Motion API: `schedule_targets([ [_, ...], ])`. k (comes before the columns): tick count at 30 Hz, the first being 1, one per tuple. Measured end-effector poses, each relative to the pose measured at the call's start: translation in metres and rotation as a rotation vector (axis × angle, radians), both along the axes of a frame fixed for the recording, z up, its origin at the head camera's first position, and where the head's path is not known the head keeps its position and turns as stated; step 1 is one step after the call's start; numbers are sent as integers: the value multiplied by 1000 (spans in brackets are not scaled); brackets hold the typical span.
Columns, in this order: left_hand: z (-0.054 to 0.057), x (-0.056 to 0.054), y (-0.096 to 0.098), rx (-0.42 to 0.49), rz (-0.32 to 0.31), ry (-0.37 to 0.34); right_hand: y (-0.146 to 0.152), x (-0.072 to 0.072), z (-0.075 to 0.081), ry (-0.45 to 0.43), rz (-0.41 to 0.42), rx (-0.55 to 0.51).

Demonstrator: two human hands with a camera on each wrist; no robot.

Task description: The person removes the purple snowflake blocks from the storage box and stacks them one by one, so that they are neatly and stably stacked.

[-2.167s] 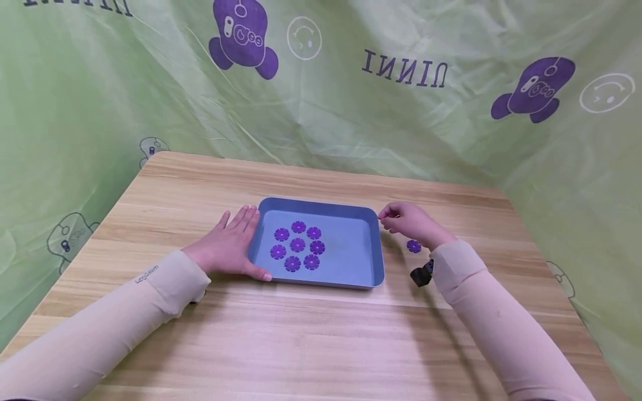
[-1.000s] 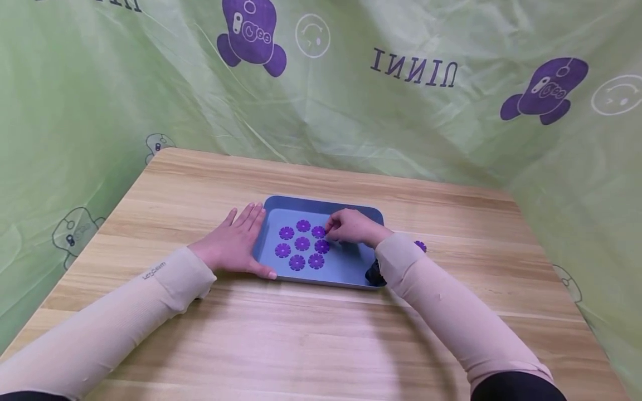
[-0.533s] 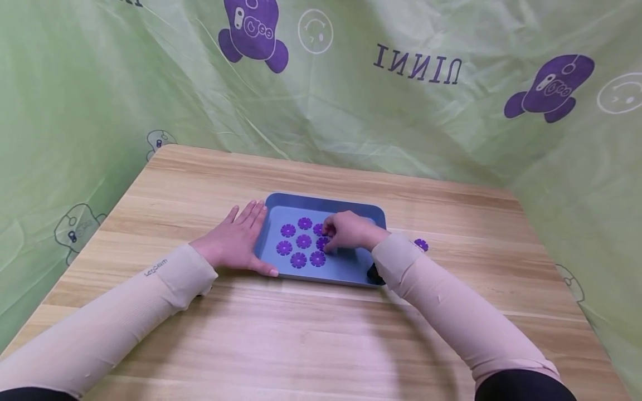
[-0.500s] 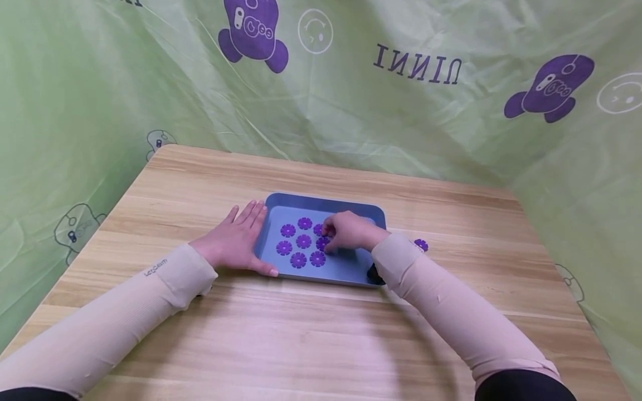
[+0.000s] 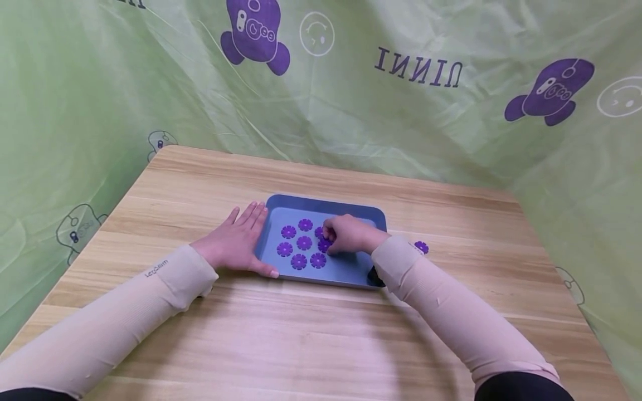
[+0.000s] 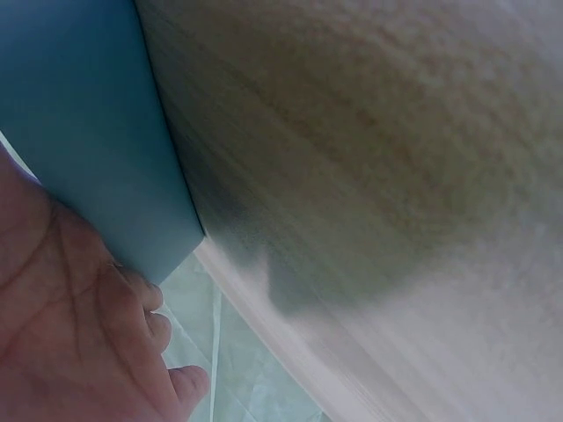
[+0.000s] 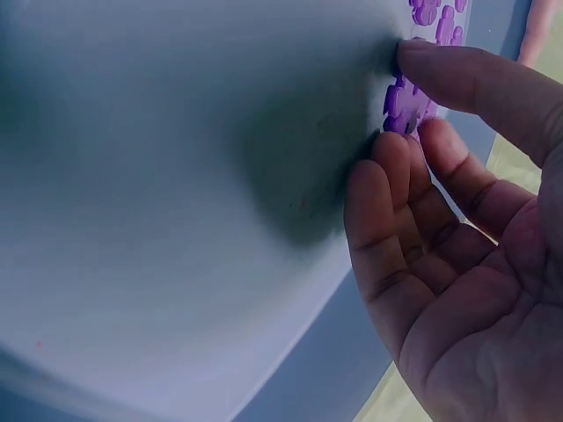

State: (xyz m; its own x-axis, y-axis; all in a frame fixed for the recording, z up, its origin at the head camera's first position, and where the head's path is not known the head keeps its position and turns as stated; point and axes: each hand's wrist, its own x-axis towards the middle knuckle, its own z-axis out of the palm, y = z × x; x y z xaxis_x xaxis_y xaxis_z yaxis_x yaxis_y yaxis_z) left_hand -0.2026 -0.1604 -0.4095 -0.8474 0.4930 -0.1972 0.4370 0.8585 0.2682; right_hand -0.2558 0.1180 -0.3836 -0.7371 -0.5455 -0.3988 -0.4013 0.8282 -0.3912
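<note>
Flat against the left end of the blue tray [image 5: 346, 281], my left hand [image 5: 233, 240] has its fingers straight along the wall and its thumb at the front edge. In the left wrist view the palm lies beside the tray's outer wall [image 6: 88, 114]. Several purple notched interlocking discs [image 5: 304, 242] form a ring around a central one in the tray. My right hand [image 5: 351, 233] is over the tray, thumb and fingers bracketing the ring's right-hand disc [image 7: 403, 107] at its edges. Its fingers partly hide the disc behind it [image 5: 319, 233].
One more purple disc [image 5: 421, 247] lies on the wooden table [image 5: 321, 340] right of the tray, partly covered by the right sleeve [image 5: 441, 301]. A green printed curtain [image 5: 341, 111] hangs behind the table and at its sides.
My right hand has moved left from outside the tray's right wall to the ring's right side, its thumb and fingers parting around a disc. My left hand has stayed at the tray.
</note>
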Motion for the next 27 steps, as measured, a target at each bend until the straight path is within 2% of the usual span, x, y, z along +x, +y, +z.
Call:
schedule_targets([
  [7,1,1,0,-1,1,-1,4,-3,-2,-4,20,-3],
  [12,2,1,0,-6,-3,1,8,-4,1,11,-22,-12],
  [21,1,1,1,-6,-4,2,23,-8,11,-8,-85,-164],
  [27,0,1,1,0,0,0,34,-10,18,-40,-173,-267],
])
